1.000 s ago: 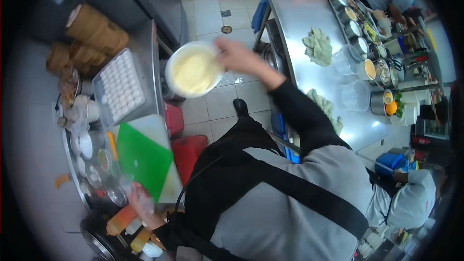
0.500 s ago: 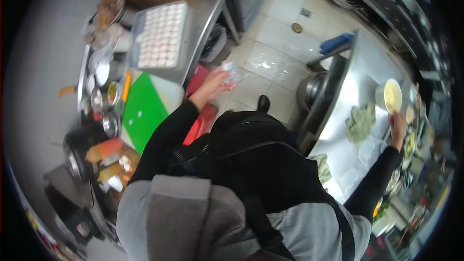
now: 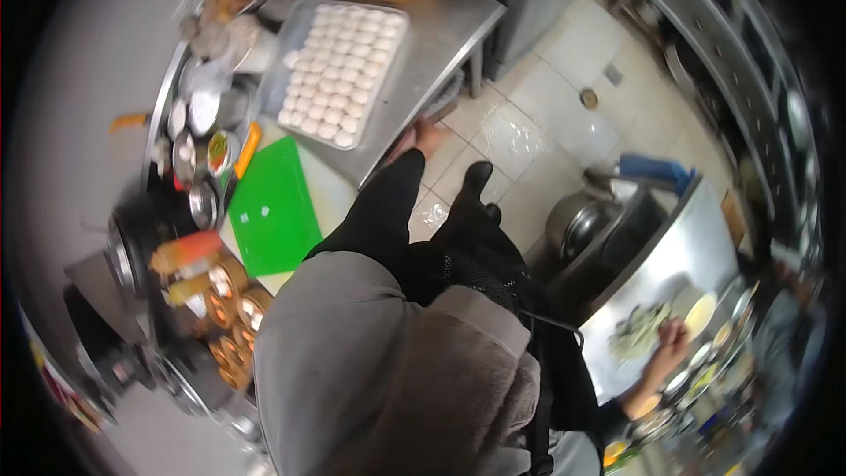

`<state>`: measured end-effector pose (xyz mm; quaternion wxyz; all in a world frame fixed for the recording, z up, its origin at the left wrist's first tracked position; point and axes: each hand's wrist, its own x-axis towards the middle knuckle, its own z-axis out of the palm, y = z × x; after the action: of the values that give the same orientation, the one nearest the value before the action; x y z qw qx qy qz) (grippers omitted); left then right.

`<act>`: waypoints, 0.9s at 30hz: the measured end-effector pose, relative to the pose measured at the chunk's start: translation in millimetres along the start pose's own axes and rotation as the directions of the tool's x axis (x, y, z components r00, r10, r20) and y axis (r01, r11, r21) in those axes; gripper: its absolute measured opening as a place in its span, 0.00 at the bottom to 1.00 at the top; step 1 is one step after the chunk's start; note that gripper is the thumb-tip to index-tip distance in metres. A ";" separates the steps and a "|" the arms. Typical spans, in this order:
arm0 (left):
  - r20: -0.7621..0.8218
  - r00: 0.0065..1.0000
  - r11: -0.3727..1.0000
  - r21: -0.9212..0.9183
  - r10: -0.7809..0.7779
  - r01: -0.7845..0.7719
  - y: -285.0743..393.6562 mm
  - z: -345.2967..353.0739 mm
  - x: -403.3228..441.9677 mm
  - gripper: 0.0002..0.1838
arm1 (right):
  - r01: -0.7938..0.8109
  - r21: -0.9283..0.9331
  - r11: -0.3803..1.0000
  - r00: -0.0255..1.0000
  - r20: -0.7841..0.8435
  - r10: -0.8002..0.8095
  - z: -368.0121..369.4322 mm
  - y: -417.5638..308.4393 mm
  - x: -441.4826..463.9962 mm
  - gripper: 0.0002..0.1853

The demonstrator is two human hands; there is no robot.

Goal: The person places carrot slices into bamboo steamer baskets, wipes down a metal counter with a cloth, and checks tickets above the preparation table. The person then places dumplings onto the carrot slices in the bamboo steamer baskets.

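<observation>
My left hand [image 3: 430,137] reaches down beside the steel table's edge, near a bin low under it. Motion smears its fingers, and no plastic shows in it. Across the aisle, my right hand [image 3: 671,344] has its fingers curled close against a white tub [image 3: 701,316] with pale yellow contents. What the fingers hold, if anything, is hidden. Next to that hand, a crumpled greenish cloth [image 3: 638,331] lies on the steel counter [image 3: 696,251]. Closest to my left arm are a green cutting board [image 3: 273,211] and a clear box of white eggs [image 3: 339,75].
An orange-handled knife [image 3: 249,150] lies by the green board. Bowls, bottles and a tray of brown cups [image 3: 231,344] crowd the left side. A steel pot [image 3: 577,225] sits low under the right counter. Water glistens on the tiled floor [image 3: 511,137]. Another person [image 3: 784,344] appears at far right.
My view has turned and shifted. The left hand has lowered toward the bin, and the clear plastic it held is out of sight. The right hand has moved from below the tub to its near side.
</observation>
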<state>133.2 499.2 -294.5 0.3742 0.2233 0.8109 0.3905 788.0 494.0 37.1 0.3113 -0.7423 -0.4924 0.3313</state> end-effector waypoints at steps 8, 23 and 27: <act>0.384 0.875 0.955 -0.140 0.295 -0.260 64.0 -28.5 -129.6 0.24 | 0.259 0.036 0.965 0.795 0.559 -0.234 239.2 -78.4 17.9 0.09; -0.402 0.906 0.945 -0.224 0.131 -0.236 58.4 -76.2 -254.4 0.18 | 0.656 0.749 0.091 -0.658 0.627 -0.417 772.1 -426.8 -122.9 0.22; -0.518 0.843 0.900 -0.424 -0.146 -0.105 68.7 -81.4 -309.6 0.16 | 0.880 0.460 -0.116 -0.466 0.792 -0.394 836.8 -421.7 -167.2 0.30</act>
<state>266.4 299.5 -71.8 0.1762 0.0062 0.7769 0.6044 -150.7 586.6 -90.5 -0.0512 0.0944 -0.9797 0.1693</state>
